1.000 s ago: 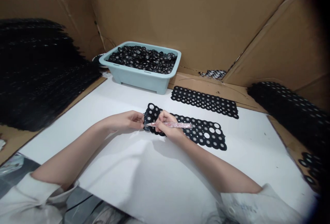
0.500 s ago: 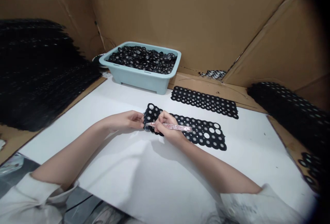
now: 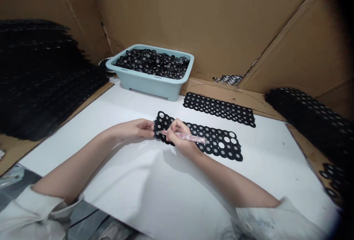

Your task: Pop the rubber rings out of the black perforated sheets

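A black strip of joined rings (image 3: 215, 136) lies on the white board, most rings with grey centres and a few showing white. My left hand (image 3: 141, 128) pinches the strip's left end between thumb and fingers. Over the strip's left part, my right hand (image 3: 179, 131) grips a slim tool wrapped in clear plastic with red print (image 3: 193, 138). Its pointed tip is at the rings beside my left fingertips. Part of the strip is hidden under my right hand.
Behind stands a light blue basin (image 3: 152, 85) full of black discs. A second ring strip (image 3: 219, 109) lies at the back. Dark stacks of strips rise at the left (image 3: 41, 77) and right (image 3: 309, 122). Cardboard walls (image 3: 193, 22) surround the white board (image 3: 124, 181).
The tool in my right hand has tilted slightly, its tip a little higher and its back end a little lower. My left hand stays at the strip's end.
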The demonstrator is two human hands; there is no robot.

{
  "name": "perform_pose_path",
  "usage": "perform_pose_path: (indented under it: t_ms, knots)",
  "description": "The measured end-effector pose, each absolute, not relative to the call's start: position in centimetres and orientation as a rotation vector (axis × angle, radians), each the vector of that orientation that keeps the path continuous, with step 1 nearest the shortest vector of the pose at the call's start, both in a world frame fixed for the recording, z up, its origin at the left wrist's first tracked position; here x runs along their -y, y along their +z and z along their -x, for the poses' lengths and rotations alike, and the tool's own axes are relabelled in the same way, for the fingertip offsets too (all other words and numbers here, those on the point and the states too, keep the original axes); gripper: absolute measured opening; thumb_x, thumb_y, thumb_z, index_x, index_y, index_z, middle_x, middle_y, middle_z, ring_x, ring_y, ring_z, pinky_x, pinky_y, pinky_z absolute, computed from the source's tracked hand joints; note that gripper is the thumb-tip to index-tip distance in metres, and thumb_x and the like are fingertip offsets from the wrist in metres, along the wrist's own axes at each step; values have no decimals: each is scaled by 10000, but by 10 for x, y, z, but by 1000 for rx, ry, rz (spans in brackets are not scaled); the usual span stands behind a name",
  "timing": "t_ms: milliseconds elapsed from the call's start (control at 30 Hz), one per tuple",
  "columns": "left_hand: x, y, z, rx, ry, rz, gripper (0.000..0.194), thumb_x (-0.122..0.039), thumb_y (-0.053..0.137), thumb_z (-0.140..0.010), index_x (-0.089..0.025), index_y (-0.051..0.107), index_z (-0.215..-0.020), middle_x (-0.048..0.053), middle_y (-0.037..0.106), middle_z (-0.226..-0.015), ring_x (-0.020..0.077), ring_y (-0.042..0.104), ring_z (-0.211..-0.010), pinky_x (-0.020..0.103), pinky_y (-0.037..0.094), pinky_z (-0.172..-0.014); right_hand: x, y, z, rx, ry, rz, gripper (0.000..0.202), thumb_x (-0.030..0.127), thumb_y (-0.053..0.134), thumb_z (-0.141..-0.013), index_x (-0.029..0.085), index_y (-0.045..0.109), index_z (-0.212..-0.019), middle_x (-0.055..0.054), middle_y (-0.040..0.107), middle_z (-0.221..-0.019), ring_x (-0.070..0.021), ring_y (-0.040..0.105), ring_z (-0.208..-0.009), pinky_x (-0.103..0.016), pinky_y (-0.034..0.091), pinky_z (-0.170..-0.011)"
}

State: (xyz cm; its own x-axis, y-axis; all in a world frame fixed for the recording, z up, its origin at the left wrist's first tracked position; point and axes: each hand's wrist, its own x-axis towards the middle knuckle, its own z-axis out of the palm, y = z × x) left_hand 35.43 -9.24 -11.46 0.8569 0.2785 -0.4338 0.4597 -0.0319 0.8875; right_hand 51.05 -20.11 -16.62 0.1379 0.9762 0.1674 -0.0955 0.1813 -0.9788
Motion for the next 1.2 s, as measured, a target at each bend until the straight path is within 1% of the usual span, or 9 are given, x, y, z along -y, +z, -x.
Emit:
perform_pose_path:
  t_ms: [100,233,400,667,867,1067,1200]
  knots:
    - [92,-115,-354,-588,-166,-1634,190,-331,542,-727,-152,493,-765,-8,439,-710,99,383,-619,224,291,-551,201,-166,-511,1132,1037,1065,177,197,462,-767,206,308,-681,52,413,-578,-87,434,-548,-242,376,-571]
    - [91,-116,-354,-607,-173,-1648,228,-357,546,-718,-147,511,-798,6,466,-722,115,406,-625,232,308,-549,201,-165,-511,1139,1038,1061,179,200,463,-763,206,305,-678,55,403,-575,-85,424,-544,-240,367,-565]
    - [90,-117,-353,-575,-167,-1599,227,-345,560,-721,-138,514,-802,-3,460,-717,104,395,-629,223,292,-553,202,-164,-511,1153,1054,1067,174,205,463,-764,204,310,-681,54,411,-579,-85,420,-548,-233,354,-558]
    - [90,-118,-355,-570,-165,-1539,176,-282,559,-713,-129,523,-792,3,480,-739,107,411,-658,220,304,-588,198,-166,-513,1168,1122,1070,179,211,492,-731,200,322,-674,44,461,-588,-92,461,-551,-223,341,-530]
    - [91,-119,-355,-564,-173,-1536,209,-291,561,-705,-132,531,-837,25,514,-798,128,443,-696,235,327,-616,198,-166,-512,1175,1124,1064,167,196,486,-722,201,327,-672,49,453,-583,-89,459,-539,-228,350,-534]
    - [90,-118,-356,-583,-170,-1560,197,-296,550,-707,-130,514,-807,5,462,-715,107,398,-630,218,298,-560,197,-167,-511,1087,1100,1111,164,189,478,-715,201,325,-660,54,467,-560,-86,473,-522,-223,367,-523]
    - [88,-121,-355,-560,-196,-1606,227,-320,543,-713,-130,511,-834,7,458,-727,109,396,-636,219,301,-559,197,-167,-512,1151,1131,1091,167,184,490,-712,199,331,-664,49,489,-574,-89,494,-546,-230,384,-552]
